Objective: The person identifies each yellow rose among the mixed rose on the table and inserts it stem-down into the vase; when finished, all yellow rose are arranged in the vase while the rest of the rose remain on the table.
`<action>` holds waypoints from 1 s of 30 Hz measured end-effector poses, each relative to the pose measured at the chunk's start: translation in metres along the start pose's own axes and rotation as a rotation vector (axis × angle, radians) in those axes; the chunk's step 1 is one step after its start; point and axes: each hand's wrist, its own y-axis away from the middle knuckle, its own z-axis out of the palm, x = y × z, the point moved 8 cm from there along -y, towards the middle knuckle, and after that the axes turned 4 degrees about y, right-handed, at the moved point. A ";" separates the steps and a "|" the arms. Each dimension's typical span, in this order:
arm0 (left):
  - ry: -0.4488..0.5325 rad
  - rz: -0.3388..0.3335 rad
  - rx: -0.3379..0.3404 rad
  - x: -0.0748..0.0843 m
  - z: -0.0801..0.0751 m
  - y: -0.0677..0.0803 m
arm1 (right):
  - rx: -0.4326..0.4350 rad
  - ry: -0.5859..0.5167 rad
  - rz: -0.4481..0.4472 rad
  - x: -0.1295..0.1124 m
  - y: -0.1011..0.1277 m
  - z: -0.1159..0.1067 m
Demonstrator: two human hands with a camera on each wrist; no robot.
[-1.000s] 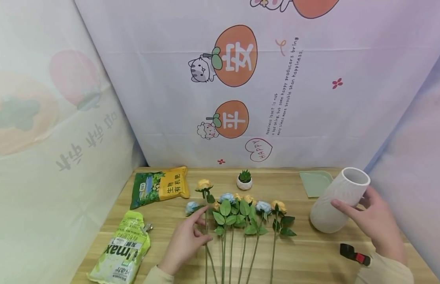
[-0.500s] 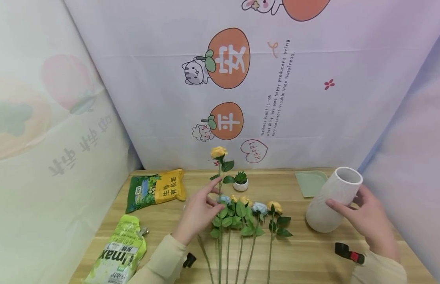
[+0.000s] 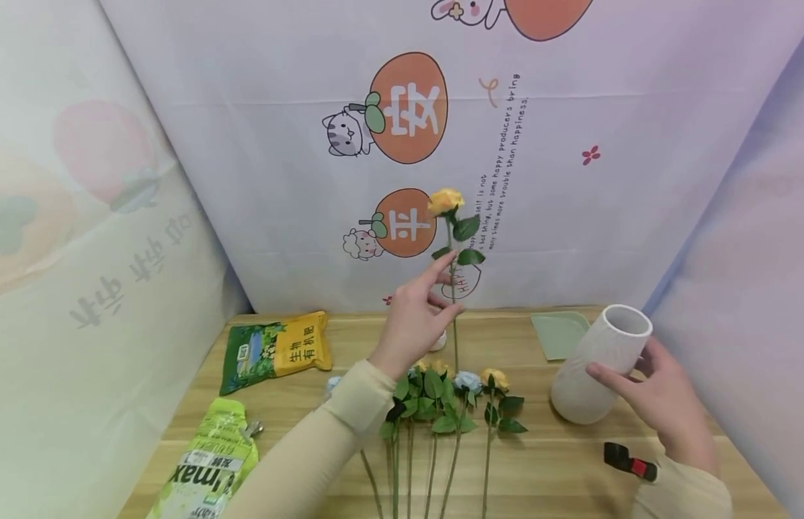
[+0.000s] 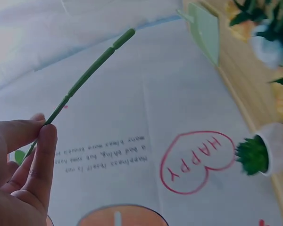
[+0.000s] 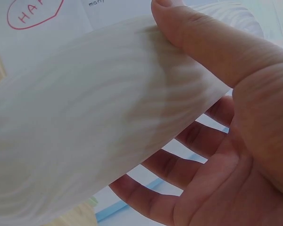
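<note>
Far left on the tabletop (image 3: 557,476): a green "max" bag (image 3: 207,468) at the front edge, and a green-and-yellow bag (image 3: 275,351) behind it. Left hand (image 3: 414,317) is raised above the tabletop and pinches the stem of a yellow rose (image 3: 445,201) between thumb and fingers; the rose stands upright in the air, bloom on top, well clear of the wood. In the left wrist view the bare stem end (image 4: 125,36) sticks out past the fingertips (image 4: 45,141). Below that hand, a row of loose flowers (image 3: 450,393), blue and yellow, lies flat with stems toward the person; a small potted succulent (image 4: 262,153) sits behind them. Further right, a pale green tray (image 3: 557,333) at the back. Right hand (image 3: 661,404) grips the white ribbed vase (image 3: 599,364), thumb across the front and fingers behind, vase tilted leftward, base on the tabletop. A black-and-red clip (image 3: 629,461) lies in front of it. Progress, judging by the layout: one flower lifted, none in the vase yet, the rest not yet picked up.
</note>
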 end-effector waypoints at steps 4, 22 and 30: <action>0.030 0.076 0.018 0.020 0.014 -0.019 | 0.005 -0.002 -0.002 0.000 0.001 -0.001; 0.138 0.302 0.043 0.095 0.082 -0.074 | 0.000 -0.014 -0.012 -0.002 0.000 -0.001; 0.176 0.304 0.062 0.115 0.105 -0.085 | 0.006 -0.010 -0.017 -0.004 0.001 -0.002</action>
